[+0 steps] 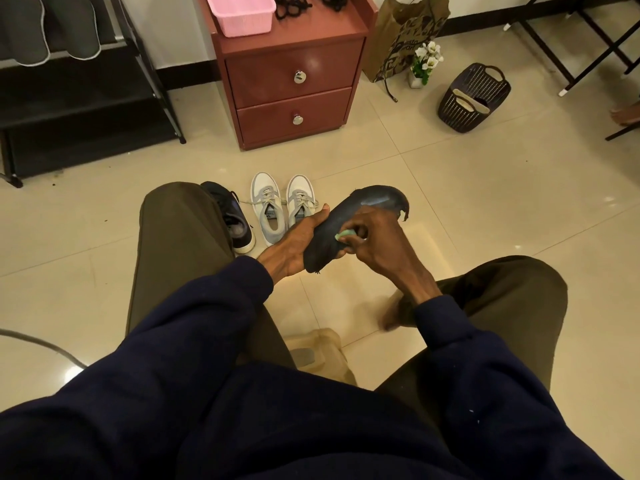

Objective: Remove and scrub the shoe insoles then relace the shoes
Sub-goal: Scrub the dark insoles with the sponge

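Head view: a dark insole [349, 213] is clasped by the left grip [294, 240], steadied for scrubbing with a green sponge [346, 234] pinched in the right grip [377, 244].

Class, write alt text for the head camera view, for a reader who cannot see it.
A seated person's left hand holds a dark insole while the right hand pinches a small green sponge against it. Beyond, on the floor, stand grey sneakers, a dark shoe and a red cabinet.
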{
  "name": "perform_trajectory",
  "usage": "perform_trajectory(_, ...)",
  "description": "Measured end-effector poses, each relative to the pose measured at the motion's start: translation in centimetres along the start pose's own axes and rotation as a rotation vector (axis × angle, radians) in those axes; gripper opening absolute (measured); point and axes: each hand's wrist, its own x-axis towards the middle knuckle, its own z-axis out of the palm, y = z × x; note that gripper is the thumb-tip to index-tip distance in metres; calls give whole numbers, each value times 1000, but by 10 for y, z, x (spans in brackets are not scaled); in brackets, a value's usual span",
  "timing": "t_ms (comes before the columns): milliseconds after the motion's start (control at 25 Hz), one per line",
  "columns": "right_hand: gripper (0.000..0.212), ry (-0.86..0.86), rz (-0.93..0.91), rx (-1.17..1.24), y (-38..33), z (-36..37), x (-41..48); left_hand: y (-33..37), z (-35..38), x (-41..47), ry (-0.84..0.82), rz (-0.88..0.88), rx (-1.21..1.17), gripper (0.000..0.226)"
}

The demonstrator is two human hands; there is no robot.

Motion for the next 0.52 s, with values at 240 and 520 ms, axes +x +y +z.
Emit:
perform_trajectory(240,34,161,156,-147,22,-8,4,1,0,-3,-38,-2,-5,46)
perform_trajectory(520,4,69,35,-45,2,8,8,0,-1,0,-5,-1,-10,42)
